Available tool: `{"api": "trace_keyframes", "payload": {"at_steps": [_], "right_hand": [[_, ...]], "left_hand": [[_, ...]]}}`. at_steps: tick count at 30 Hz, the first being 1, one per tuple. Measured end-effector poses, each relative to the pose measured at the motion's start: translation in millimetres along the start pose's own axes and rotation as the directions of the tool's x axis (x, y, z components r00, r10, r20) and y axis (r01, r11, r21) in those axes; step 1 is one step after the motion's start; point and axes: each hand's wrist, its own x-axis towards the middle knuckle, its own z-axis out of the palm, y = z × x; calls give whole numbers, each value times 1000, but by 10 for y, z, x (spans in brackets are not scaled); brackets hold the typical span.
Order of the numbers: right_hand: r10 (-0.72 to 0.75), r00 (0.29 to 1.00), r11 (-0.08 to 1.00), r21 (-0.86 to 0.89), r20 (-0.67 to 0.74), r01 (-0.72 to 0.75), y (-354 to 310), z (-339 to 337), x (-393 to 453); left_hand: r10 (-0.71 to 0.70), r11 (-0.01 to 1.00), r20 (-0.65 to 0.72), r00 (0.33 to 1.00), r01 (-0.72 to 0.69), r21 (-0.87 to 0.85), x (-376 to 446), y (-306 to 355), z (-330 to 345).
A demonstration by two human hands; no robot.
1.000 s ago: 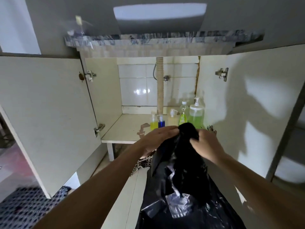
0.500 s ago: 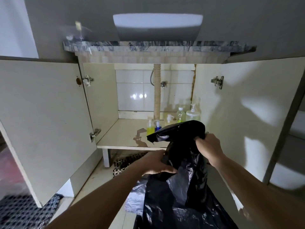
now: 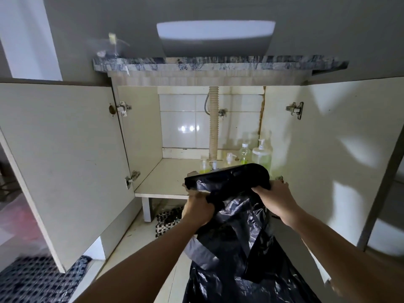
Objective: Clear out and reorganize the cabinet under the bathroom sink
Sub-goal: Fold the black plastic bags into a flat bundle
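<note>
The cabinet stands open, both doors swung wide. In front of its shelf hangs a black bag, its mouth held up by both hands. The left hand grips the near rim with fingers curled round the plastic; the right hand grips the far rim likewise. Bottles stand at the shelf's back right, beside the drain hose. A checked mat lies on the floor below.

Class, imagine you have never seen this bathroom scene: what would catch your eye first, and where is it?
First, the crinkled black plastic rubbish bag in the lower middle, its top gripped by the left hand and the right hand in front of the open white under-sink cabinet. Behind it, at the shelf's right rear, stands a cluster of clear bottles of yellow-green liquid beside the ribbed beige drain hose.
</note>
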Motion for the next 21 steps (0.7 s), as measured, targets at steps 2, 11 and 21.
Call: {"api": "trace_keyframes", "payload": {"at_steps": [2,11,21], "right_hand": [[22,999,991,-134,49,-15,65,-43,-6],[-458,885,828,-401,-79,393,-335,-114,-157],[-595,628,417,-475,502,775,-399,556,-621]], "left_hand": [[-57,997,-81,995,52,-61,26,-56,-96],[207,893,-85,975,-153,422,-53,90,-262],[183,853,-10,983,-154,498,-84,-65,-295]]}}
